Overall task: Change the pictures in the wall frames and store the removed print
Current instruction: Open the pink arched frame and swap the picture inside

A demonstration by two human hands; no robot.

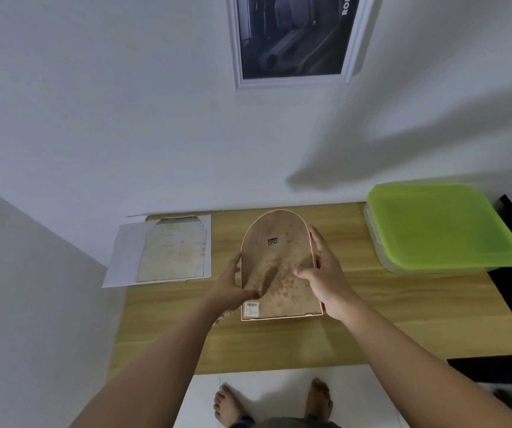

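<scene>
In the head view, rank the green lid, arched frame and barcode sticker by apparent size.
Largest: green lid
Next: arched frame, somewhat smaller
Smallest: barcode sticker, by far

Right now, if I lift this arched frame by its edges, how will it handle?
The arched frame probably stays rigid: its back looks like flat board inside a raised rim. It is likely light, being thin. Since it lies face down, any glazing could be fragile.

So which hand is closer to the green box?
Right. The right hand grips the right edge of the arched frame, toward the green box; the left hand holds its left edge, farther off.
</scene>
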